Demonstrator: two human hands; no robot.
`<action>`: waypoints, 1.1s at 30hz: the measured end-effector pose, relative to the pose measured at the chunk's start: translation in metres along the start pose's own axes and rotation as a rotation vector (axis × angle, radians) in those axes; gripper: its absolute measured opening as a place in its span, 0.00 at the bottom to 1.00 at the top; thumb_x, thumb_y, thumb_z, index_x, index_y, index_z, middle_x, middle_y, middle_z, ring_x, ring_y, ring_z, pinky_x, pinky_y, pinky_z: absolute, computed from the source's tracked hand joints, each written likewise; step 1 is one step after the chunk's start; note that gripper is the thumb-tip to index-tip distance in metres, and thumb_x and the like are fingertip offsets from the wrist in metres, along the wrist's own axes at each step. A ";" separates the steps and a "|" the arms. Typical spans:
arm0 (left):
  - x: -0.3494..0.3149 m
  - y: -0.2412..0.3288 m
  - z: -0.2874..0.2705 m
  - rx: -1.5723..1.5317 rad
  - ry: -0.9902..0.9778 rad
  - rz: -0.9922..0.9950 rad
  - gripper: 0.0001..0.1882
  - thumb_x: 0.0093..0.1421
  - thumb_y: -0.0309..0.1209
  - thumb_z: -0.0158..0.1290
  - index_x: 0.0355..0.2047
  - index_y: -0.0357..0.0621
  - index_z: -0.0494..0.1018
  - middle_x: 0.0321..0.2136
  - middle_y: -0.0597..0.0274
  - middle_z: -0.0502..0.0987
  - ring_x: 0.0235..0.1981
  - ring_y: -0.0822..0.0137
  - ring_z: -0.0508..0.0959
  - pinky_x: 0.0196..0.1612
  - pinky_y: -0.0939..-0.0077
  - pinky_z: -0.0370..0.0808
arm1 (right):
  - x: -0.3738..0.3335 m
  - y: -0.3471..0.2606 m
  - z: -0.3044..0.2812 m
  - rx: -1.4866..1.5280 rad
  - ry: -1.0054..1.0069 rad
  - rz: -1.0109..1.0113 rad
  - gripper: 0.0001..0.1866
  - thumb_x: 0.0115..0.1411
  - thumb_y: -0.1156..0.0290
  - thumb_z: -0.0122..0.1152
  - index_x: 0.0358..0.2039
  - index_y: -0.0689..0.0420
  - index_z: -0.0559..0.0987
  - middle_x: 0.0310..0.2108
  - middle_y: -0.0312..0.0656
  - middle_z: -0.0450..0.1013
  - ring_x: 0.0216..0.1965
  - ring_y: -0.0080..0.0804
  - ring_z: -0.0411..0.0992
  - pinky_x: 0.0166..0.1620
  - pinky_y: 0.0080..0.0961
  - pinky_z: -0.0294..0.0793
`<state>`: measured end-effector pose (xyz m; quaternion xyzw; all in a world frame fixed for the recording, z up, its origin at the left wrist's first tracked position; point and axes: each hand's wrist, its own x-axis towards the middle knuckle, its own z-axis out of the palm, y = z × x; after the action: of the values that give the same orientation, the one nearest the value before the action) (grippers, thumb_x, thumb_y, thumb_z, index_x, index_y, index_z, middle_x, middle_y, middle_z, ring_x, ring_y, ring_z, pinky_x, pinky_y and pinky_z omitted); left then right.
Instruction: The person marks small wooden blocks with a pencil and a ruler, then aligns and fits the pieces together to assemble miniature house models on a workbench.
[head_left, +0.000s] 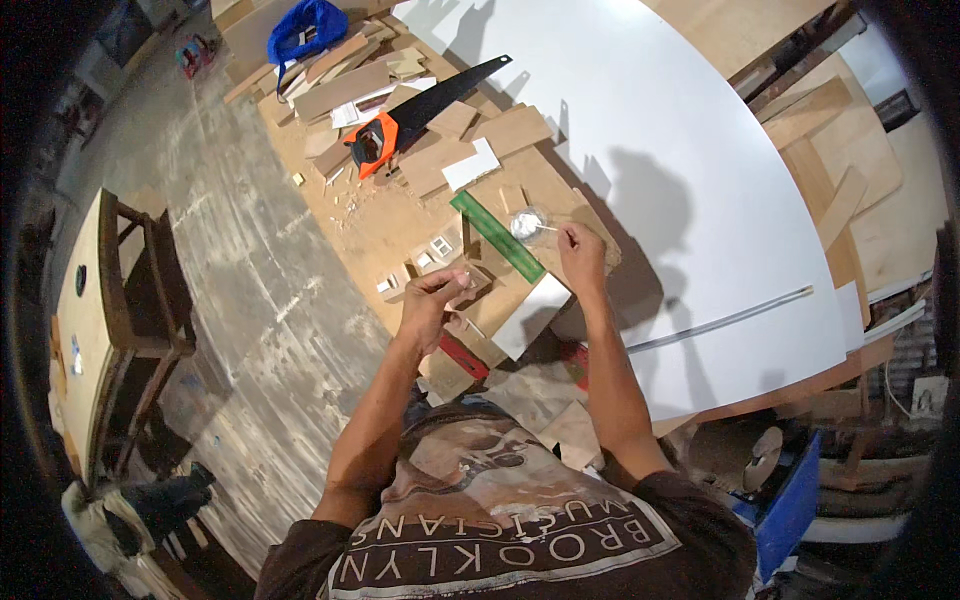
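My right hand (583, 255) pinches a thin light stick (548, 228). The stick's far end is over a small clear cup (517, 238) with white stuff in it. My left hand (430, 307) is closed in a pinch; what sits between its fingertips is too small to make out. Just beyond it are small wooden pieces with white window-like frames (438, 245), partly hidden by my fingers. A green ruler (497, 236) lies between the two hands, passing beside the cup. Below my left hand rests a red tool (463, 354), its kind unclear.
Farther off, a handsaw (430, 110) with an orange grip lies on wood offcuts (345, 92) beside a blue cloth bag (305, 30). A large white sheet (700, 190) covers the right side, with a long thin metal strip (720, 319) on it. Another table (90, 300) stands left.
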<state>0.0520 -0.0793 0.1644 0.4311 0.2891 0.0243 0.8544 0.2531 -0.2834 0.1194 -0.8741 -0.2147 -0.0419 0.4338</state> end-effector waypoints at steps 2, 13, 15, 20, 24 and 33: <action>0.002 -0.014 -0.018 0.211 0.078 0.034 0.08 0.64 0.34 0.61 0.37 0.42 0.82 0.28 0.64 0.82 0.26 0.75 0.78 0.19 0.82 0.71 | 0.019 0.020 0.018 -0.140 -0.045 -0.097 0.09 0.61 0.73 0.59 0.38 0.63 0.82 0.30 0.54 0.79 0.32 0.46 0.80 0.36 0.37 0.77; -0.032 -0.066 -0.087 0.885 0.250 0.505 0.08 0.59 0.24 0.59 0.37 0.33 0.81 0.30 0.48 0.83 0.30 0.54 0.83 0.34 0.66 0.77 | -0.061 -0.067 0.080 0.234 -0.571 -0.509 0.07 0.59 0.75 0.59 0.36 0.64 0.81 0.39 0.52 0.77 0.42 0.52 0.76 0.47 0.40 0.76; -0.036 -0.063 -0.085 0.947 0.242 0.601 0.08 0.57 0.22 0.59 0.38 0.33 0.81 0.31 0.47 0.82 0.33 0.50 0.83 0.37 0.64 0.77 | -0.084 -0.093 0.089 0.285 -0.670 -0.567 0.07 0.59 0.75 0.59 0.37 0.64 0.80 0.39 0.52 0.77 0.42 0.52 0.76 0.47 0.39 0.76; -0.040 -0.063 -0.098 0.923 0.191 0.560 0.15 0.60 0.21 0.58 0.47 0.38 0.70 0.32 0.46 0.82 0.34 0.50 0.84 0.37 0.61 0.79 | -0.092 -0.117 0.099 0.294 -0.784 -0.501 0.08 0.59 0.74 0.60 0.38 0.64 0.79 0.38 0.50 0.76 0.40 0.50 0.76 0.44 0.39 0.76; -0.041 -0.060 -0.107 0.955 0.132 0.597 0.16 0.60 0.17 0.54 0.47 0.37 0.64 0.30 0.39 0.80 0.35 0.42 0.82 0.36 0.54 0.77 | -0.091 -0.109 0.108 0.229 -0.854 -0.522 0.07 0.59 0.74 0.60 0.37 0.64 0.79 0.36 0.50 0.75 0.39 0.51 0.75 0.43 0.41 0.76; -0.026 -0.049 -0.135 1.244 0.070 0.581 0.17 0.64 0.24 0.50 0.52 0.39 0.62 0.35 0.37 0.80 0.36 0.37 0.80 0.35 0.47 0.75 | -0.092 -0.118 0.136 0.137 -0.819 -0.581 0.04 0.57 0.75 0.61 0.31 0.62 0.77 0.32 0.49 0.73 0.36 0.52 0.75 0.40 0.45 0.75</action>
<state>-0.0493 -0.0201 0.0774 0.9005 0.1496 0.0957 0.3969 0.1057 -0.1460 0.0986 -0.6926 -0.6036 0.1996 0.3408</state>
